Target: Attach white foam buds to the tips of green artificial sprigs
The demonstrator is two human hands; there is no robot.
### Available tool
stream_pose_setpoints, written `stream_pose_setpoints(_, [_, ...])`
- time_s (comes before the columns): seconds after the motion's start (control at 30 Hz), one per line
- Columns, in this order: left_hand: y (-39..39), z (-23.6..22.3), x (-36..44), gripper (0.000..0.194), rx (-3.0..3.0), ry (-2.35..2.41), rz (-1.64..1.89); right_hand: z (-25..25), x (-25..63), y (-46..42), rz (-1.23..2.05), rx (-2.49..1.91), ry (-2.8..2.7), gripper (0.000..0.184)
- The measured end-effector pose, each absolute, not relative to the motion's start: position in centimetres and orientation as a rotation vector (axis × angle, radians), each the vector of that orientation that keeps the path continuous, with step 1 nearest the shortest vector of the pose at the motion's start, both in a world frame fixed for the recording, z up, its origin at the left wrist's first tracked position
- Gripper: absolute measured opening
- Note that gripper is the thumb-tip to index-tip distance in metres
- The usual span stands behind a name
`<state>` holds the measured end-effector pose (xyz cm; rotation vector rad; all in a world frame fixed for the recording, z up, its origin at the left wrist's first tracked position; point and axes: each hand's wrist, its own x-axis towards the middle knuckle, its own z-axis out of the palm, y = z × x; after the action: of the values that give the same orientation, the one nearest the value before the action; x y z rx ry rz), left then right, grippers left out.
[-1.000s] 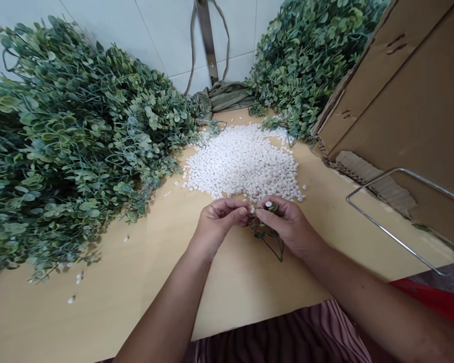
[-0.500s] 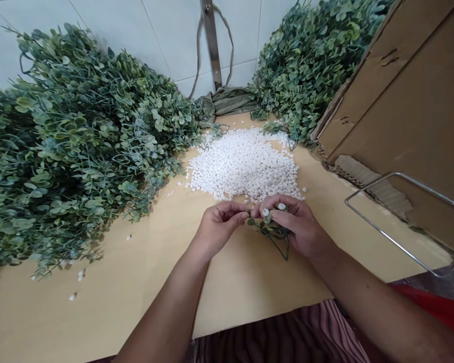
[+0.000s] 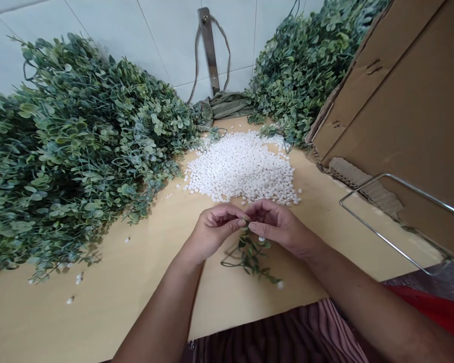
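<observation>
Has both hands together on the near side of the pile of white pieces [image 3: 238, 169], fingertip to fingertip above the table [image 3: 151, 287]. Pinches the end of a leafy green sprig [image 3: 249, 254] between thumb and forefinger of the left hand [image 3: 214, 229], closed tight on it. Meets that same end with the thumb and curled fingers of the right hand [image 3: 282, 227], nearly closed; cannot tell whether gripping it too or merely touching. Lets the sprig hang below the fingertips, nearer than the pile and apart from it, with a looped stem [image 3: 229, 264] out to the left and a blurred white tip [image 3: 280, 285] at the lower right. Shows a second white tip just under the right thumb.

Compared with half a second ago, no longer bunches the sprig against the right hand with two white tips up by the fingers; now dangles it in the open, loop swung from under the right hand round to the left. Has brought the right fingertips in closer to the left ones. Leaves the pile looking the same, and likewise the large foliage heap [image 3: 91, 131] to its left, the other foliage heap [image 3: 302, 75] behind it to the right, the dark green cloth [image 3: 230, 105] beyond it, and the cardboard box [image 3: 401, 111] to its right.
</observation>
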<state>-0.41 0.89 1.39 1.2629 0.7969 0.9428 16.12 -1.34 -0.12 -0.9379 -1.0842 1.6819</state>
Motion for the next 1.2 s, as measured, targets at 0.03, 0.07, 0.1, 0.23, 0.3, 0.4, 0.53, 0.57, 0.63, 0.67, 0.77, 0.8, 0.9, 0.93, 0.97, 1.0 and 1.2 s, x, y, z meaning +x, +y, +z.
stream_pose_setpoints(0.03, [0.9, 1.4, -0.4, 0.006, 1.287, 0.809, 0.992, -0.3, 15.9, -1.4, 1.701, -0.920, -1.100, 0.026])
stream_pose_setpoints(0.07, [1.0, 1.3, -0.4, 0.004, 1.304, 0.818, 1.034, -0.4, 15.8, -1.5, 1.721, -0.898, -1.115, 0.025])
stream_pose_setpoints(0.1, [1.1, 1.3, -0.4, 0.004, 1.315, 0.826, 1.060, -0.4, 15.6, -1.6, 1.735, -0.874, -1.126, 0.024])
stream_pose_setpoints(0.23, [1.3, 1.1, -0.4, 0.005, 1.312, 0.825, 1.013, -0.5, 15.3, -1.7, 1.716, -0.838, -1.162, 0.020])
stream_pose_setpoints(0.3, [1.3, 1.0, -0.4, 0.004, 1.311, 0.810, 1.002, -0.3, 15.3, -1.7, 1.694, -0.864, -1.169, 0.018])
stream_pose_setpoints(0.4, [1.3, 0.9, -0.3, 0.001, 1.339, 0.812, 1.027, 0.0, 15.3, -1.6, 1.715, -0.928, -1.142, 0.018])
stream_pose_setpoints(0.53, [1.5, 1.1, -0.5, 0.002, 1.365, 0.834, 0.992, 0.4, 15.4, -1.7, 1.724, -0.972, -1.090, 0.018])
stream_pose_setpoints(0.57, [1.6, 1.2, -0.7, 0.003, 1.374, 0.854, 0.989, 0.5, 15.4, -1.7, 1.723, -0.978, -1.063, 0.019])
stream_pose_setpoints(0.63, [1.8, 1.1, -1.1, 0.004, 1.412, 0.960, 1.023, 0.5, 15.4, -1.8, 1.758, -0.981, -0.978, 0.021])
stream_pose_setpoints(0.67, [2.0, 1.0, -1.3, 0.004, 1.446, 1.050, 1.061, 0.4, 15.3, -1.8, 1.788, -0.975, -0.927, 0.022])
stream_pose_setpoints(0.77, [2.5, 0.1, -2.0, 0.005, 1.635, 1.360, 1.136, 0.3, 15.3, -1.9, 1.853, -0.973, -0.838, 0.023])
stream_pose_setpoints(0.8, [2.6, -0.2, -2.1, 0.008, 1.720, 1.428, 1.129, 0.3, 15.3, -1.8, 1.844, -0.985, -0.847, 0.023])
stream_pose_setpoints(0.9, [2.9, -1.1, -2.1, 0.016, 1.974, 1.500, 1.006, 0.4, 15.3, -1.7, 1.781, -1.011, -0.911, 0.022])
stream_pose_setpoints(0.93, [2.9, -1.3, -2.0, 0.018, 2.042, 1.516, 0.956, 0.4, 15.3, -1.7, 1.765, -1.012, -0.928, 0.023])
stream_pose_setpoints(0.97, [3.0, -1.3, -1.8, 0.019, 2.100, 1.536, 0.906, 0.4, 15.3, -1.6, 1.757, -1.014, -0.940, 0.023])
stream_pose_setpoints(1.0, [3.1, -1.3, -1.6, 0.019, 2.144, 1.562, 0.864, 0.4, 15.3, -1.6, 1.752, -1.016, -0.956, 0.024])
stream_pose_setpoints(1.2, [3.5, -1.1, -1.1, 0.016, 2.155, 1.619, 0.829, 0.4, 15.3, -1.6, 1.718, -1.027, -1.051, 0.027])
